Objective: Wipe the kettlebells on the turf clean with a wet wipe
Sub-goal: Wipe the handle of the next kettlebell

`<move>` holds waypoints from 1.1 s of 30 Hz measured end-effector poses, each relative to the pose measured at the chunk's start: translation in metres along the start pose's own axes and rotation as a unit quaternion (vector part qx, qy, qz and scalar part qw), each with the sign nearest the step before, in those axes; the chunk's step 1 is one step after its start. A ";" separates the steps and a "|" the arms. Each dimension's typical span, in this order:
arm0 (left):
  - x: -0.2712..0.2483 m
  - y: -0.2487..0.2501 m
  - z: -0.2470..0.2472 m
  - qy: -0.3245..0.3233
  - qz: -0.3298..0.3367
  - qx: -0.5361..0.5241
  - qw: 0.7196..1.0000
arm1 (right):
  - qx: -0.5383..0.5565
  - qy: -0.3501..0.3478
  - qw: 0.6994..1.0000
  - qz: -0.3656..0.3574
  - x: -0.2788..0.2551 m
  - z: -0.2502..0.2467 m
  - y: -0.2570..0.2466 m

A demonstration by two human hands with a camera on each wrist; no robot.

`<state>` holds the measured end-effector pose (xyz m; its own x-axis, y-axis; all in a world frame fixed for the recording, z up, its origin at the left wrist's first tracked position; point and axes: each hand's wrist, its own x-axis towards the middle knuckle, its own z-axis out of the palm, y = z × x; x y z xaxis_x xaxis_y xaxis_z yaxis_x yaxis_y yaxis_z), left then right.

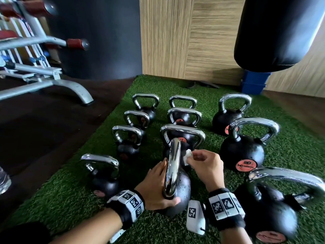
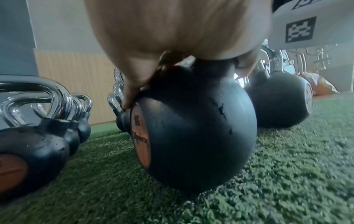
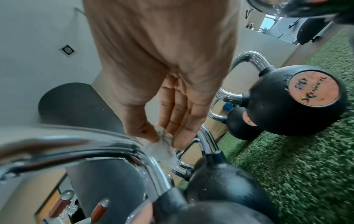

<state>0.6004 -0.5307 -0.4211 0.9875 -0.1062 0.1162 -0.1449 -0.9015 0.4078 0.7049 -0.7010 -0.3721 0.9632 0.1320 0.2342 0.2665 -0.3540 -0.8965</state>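
Steadying the near kettlebell [image 1: 177,189], the left hand [image 1: 156,187] is lying along the body at about 8 o'clock from the chrome handle [image 1: 173,166], its fingers laid fairly straight up the left side and the thumb tucked under the handle's near foot; in the left wrist view the fingers [image 2: 132,91] are pressing down on the black shoulder rather than wrapping anything. The right hand [image 1: 205,166] is pinching a crumpled wet wipe [image 1: 187,154] between thumb and fingertips, and the wipe is sitting just beside the handle's upper right flank, at roughly 2 o'clock from its crown; whether it is actually touching the chrome cannot be told from the head view, though the right wrist view shows the wipe [image 3: 162,145] right at the handle's curve. The handle's long axis is running from 6 to 12 o'clock, so the right hand is the nearer one to the unwiped far arch. Judged from this, the stroke is calling for travel along that line. Room is tight at 12 o'clock, where the next kettlebell [image 1: 182,136] is standing near; the turf [image 1: 207,180] at 3 o'clock is offering open space, and a white tagged pack [image 1: 195,215] is lying at 5 o'clock
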 end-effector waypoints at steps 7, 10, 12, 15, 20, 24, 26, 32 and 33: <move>-0.001 -0.016 -0.024 -0.011 0.049 -0.139 0.989 | 0.000 -0.022 0.998 0.053 0.002 0.022 0.024; 0.007 -0.025 -0.040 -0.060 0.098 -0.116 0.987 | 0.010 -0.035 0.998 0.045 0.003 0.029 0.028; 0.009 -0.024 -0.043 -0.079 0.109 -0.099 0.986 | 0.002 -0.034 0.998 0.052 0.004 0.034 0.026; 0.009 -0.024 -0.038 -0.077 0.098 -0.098 0.987 | 0.002 -0.024 0.999 0.038 0.009 0.036 0.017; 0.006 -0.025 -0.035 -0.068 0.093 -0.095 0.989 | 0.024 0.031 0.999 -0.031 0.024 0.028 0.008; 0.006 -0.026 -0.033 -0.069 0.074 -0.101 0.990 | 0.017 -0.002 0.999 -0.039 0.025 0.023 0.004; 0.005 -0.027 -0.030 -0.074 0.060 -0.095 0.991 | -0.010 -0.011 0.998 -0.063 0.027 0.019 -0.002; 0.004 -0.030 -0.026 -0.073 0.052 -0.045 0.995 | -0.047 0.022 0.967 -0.248 0.012 0.006 -0.024; 0.004 -0.030 -0.026 -0.073 0.051 -0.041 0.995 | -0.046 0.018 0.963 -0.263 0.011 0.004 -0.026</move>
<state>0.6072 -0.4933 -0.4089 0.9651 -0.2600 0.0299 -0.2426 -0.8462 0.4744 0.7080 -0.6867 -0.3474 0.6935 0.2843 0.6620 0.7192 -0.3272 -0.6130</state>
